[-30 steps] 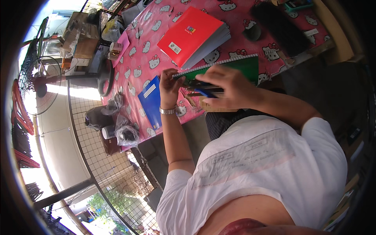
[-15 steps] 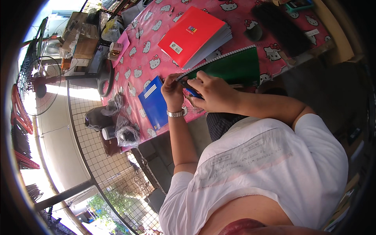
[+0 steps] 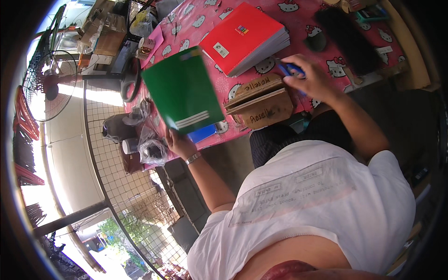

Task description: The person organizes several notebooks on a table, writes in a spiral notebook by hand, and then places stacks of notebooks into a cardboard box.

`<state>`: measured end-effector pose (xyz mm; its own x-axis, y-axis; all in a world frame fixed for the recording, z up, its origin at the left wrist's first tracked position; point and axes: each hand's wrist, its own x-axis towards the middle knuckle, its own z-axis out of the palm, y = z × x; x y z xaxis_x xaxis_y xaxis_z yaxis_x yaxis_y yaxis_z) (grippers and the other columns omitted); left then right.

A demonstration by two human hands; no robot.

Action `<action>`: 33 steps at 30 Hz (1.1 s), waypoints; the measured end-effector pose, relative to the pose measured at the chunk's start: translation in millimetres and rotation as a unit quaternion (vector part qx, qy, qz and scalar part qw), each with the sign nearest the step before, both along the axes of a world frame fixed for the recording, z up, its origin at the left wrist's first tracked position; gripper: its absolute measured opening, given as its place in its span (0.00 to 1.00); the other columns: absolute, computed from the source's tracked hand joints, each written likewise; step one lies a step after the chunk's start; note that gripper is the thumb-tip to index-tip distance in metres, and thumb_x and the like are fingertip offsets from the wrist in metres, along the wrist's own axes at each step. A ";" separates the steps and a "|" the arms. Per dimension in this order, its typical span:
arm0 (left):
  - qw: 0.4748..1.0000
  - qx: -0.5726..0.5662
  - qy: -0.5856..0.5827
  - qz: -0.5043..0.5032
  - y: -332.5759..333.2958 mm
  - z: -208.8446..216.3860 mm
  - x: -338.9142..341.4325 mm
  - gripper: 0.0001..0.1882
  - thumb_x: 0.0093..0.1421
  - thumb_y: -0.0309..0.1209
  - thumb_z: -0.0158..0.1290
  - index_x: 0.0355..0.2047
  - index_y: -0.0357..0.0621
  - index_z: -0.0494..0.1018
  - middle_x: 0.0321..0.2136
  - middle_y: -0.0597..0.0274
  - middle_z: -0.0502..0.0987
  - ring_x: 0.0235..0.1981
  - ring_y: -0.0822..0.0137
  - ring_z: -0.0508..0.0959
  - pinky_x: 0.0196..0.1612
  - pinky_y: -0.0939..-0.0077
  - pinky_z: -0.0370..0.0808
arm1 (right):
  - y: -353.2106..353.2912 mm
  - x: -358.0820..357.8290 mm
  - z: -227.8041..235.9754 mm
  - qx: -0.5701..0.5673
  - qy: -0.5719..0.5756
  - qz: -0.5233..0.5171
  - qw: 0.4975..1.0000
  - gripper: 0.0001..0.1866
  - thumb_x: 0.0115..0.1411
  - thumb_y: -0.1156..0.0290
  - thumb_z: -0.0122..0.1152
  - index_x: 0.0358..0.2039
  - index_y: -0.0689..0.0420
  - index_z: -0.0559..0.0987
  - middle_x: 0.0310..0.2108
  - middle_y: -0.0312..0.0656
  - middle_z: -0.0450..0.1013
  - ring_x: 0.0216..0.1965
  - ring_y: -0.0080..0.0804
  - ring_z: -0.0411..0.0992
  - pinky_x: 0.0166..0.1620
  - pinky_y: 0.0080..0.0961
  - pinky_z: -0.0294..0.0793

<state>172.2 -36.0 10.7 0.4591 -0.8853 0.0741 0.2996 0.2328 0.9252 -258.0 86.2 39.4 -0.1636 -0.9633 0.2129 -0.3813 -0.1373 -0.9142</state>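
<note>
My left hand (image 3: 179,143) grips a green notebook (image 3: 182,88) by its near edge and holds it over the left part of the table. Beneath it a blue notebook (image 3: 204,133) shows only in part. In my right hand (image 3: 310,77) is a pair of blue-handled pliers (image 3: 293,70), its jaws partly hidden. Close by that hand stands a folded brown cardboard stand (image 3: 266,114) with handwriting on it, at the table's near edge. Farther back lies a red notebook (image 3: 245,37) on a thick pile of white pages.
A pink patterned cloth covers the table (image 3: 198,21). A black brush-like object (image 3: 347,39) lies at the right. Mugs (image 3: 145,45) stand at the far left, and plastic-wrapped items (image 3: 153,148) at the near left corner. A fan (image 3: 53,86) stands beyond.
My left hand has swung the green notebook from in front of me to the left, over the blue one. My right hand has moved right with the pliers. The cardboard stand is now uncovered.
</note>
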 end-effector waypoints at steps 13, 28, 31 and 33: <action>0.939 0.190 -0.242 0.155 -11.5 -105.5 112.4 0.08 0.62 0.22 0.51 0.40 0.31 0.75 0.30 0.56 0.79 0.21 0.70 0.76 0.17 0.79 0.69 | -16.3 4.1 -52.2 -0.081 0.125 0.110 0.983 0.30 0.52 0.62 0.67 0.55 0.57 0.69 0.49 0.48 0.69 0.51 0.47 0.67 0.54 0.39 0.68; 0.845 0.193 -0.447 0.223 8.0 -132.0 157.3 0.12 0.58 0.28 0.54 0.39 0.32 0.79 0.36 0.51 0.81 0.39 0.57 0.79 0.47 0.65 0.72 | -58.2 -130.9 -40.7 -0.123 0.269 -0.174 0.939 0.23 0.57 0.57 0.63 0.49 0.56 0.75 0.45 0.49 0.74 0.47 0.48 0.72 0.51 0.38 0.72; 0.822 0.308 -0.438 0.193 -11.8 -113.8 92.3 0.15 0.55 0.32 0.56 0.40 0.35 0.79 0.38 0.49 0.80 0.43 0.56 0.77 0.48 0.64 0.72 | -40.3 -224.3 -96.4 -0.020 0.423 -0.346 0.837 0.21 0.58 0.59 0.62 0.48 0.55 0.75 0.44 0.49 0.73 0.45 0.49 0.72 0.49 0.39 0.72; 0.751 0.379 -0.476 0.256 -21.2 -87.6 51.5 0.18 0.53 0.36 0.59 0.41 0.38 0.79 0.38 0.48 0.79 0.44 0.55 0.76 0.47 0.62 0.73 | -27.8 -240.9 -114.4 0.090 0.556 -0.353 0.747 0.17 0.57 0.63 0.61 0.45 0.55 0.76 0.42 0.49 0.71 0.45 0.50 0.71 0.48 0.41 0.73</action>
